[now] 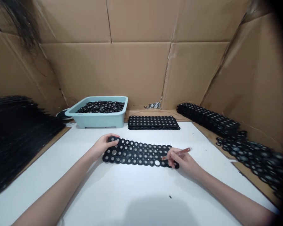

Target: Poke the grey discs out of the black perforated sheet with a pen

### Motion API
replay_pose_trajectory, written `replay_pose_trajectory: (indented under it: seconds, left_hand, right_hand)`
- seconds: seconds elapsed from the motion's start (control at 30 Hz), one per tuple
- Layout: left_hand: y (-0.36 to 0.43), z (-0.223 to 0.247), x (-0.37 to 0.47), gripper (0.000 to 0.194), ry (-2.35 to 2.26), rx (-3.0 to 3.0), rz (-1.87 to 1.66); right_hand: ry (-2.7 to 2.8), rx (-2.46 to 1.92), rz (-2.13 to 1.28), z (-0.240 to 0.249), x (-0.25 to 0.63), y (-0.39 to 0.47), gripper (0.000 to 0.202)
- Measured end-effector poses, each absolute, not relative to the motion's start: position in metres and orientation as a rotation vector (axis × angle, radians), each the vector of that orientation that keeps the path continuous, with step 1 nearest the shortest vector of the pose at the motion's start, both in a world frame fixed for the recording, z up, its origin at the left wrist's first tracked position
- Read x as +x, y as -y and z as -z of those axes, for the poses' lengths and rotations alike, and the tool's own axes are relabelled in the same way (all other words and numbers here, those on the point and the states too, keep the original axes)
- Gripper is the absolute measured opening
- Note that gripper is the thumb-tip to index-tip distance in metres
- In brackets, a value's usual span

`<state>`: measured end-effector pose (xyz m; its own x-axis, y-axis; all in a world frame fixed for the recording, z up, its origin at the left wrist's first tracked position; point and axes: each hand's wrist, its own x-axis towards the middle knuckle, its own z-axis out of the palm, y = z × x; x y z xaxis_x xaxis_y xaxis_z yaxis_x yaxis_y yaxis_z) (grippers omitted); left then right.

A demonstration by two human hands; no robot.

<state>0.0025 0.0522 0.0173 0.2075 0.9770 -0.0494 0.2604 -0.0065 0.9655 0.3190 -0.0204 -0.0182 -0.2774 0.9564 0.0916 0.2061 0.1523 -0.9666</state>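
Left hand (103, 147) gripped the black sheet (138, 153) by its left end; right hand (181, 160) pinched a slim tool (185, 150) at its right.

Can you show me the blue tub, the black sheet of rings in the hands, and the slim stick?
Blue tub (101, 121): head view, front wall.
Black sheet of rings (139, 153): head view, middle of its face.
Slim stick (184, 151): head view, upper shaft.

No readable text, labels, brands, numbers or signs that we can see, on the blue tub (101, 121) or around it.
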Motion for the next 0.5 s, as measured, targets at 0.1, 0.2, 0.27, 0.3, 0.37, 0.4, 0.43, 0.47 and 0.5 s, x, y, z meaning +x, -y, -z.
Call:
replay_pose_trajectory:
  seconds: [0.1, 0.2, 0.27, 0.3, 0.37, 0.4, 0.43, 0.47, 0.5]
  left_hand:
    - [-0.045, -0.017, 0.000, 0.033, -1.177, 1.302, -0.789]
    - [-0.042, -0.012, -0.003, 0.030, -1.125, 1.217, -0.776]
    - [-0.043, -0.006, -0.004, 0.029, -1.105, 1.204, -0.807]
    - [-0.043, -0.003, -0.005, 0.028, -1.101, 1.200, -0.818]
    - [-0.045, 0.002, -0.006, 0.028, -1.104, 1.197, -0.838]
    - [-0.046, 0.004, -0.006, 0.029, -1.111, 1.197, -0.848]
    - [-0.047, 0.006, -0.005, 0.029, -1.119, 1.198, -0.857]
    - [-0.047, 0.007, -0.005, 0.029, -1.123, 1.203, -0.866]
    - [-0.047, 0.007, -0.005, 0.029, -1.126, 1.211, -0.874]
  right_hand:
    - [1.637, -1.030, -1.219, 0.003, 0.318, 0.028, 0.031]
    - [1.621, -0.928, -1.186, -0.015, 0.306, 0.030, 0.030]
    - [1.648, -0.861, -1.153, -0.024, 0.289, 0.024, 0.024]
    - [1.661, -0.849, -1.138, -0.026, 0.277, 0.019, 0.019]
    - [1.726, -0.851, -1.160, -0.024, 0.250, 0.005, 0.016]
    - [1.726, -0.822, -1.149, -0.020, 0.237, -0.002, 0.015]
    - [1.710, -0.791, -1.153, -0.015, 0.225, -0.010, 0.015]
    - [1.694, -0.771, -1.187, -0.008, 0.214, -0.016, 0.015]
    - [1.687, -0.758, -1.228, -0.001, 0.205, -0.022, 0.014]
